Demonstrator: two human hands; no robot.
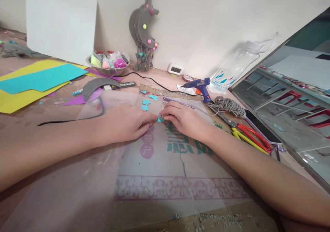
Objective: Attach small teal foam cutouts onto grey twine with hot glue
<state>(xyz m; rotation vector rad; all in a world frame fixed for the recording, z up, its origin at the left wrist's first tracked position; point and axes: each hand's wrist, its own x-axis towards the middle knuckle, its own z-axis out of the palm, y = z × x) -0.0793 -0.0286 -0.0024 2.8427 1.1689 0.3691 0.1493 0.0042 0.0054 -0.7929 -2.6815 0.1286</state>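
A small blue flower cutout (160, 119) sits between my two hands, low over the clear plastic sheet. My right hand (182, 118) pinches it from the right with thumb and fingertips. From the left, my left hand (130, 121) is closed, its index fingertip and thumb meeting at the cutout's edge; part of that grip is hidden. Just beyond my fingers, several more blue flower cutouts (146, 102) lie loose on the sheet. A purple pen (180, 102) rests behind my right hand. Printed board with green and purple characters shows through the plastic sheet (100, 177).
At right are a blue glue gun (199, 87), a grey yarn bundle (228, 106), scissors (251, 135) and a phone (260, 125). A metal bowl (108, 69) of clay packets, a small clock (175, 68) and a moon ornament (144, 29) stand behind. Blue foam sheet (43, 78) lies left.
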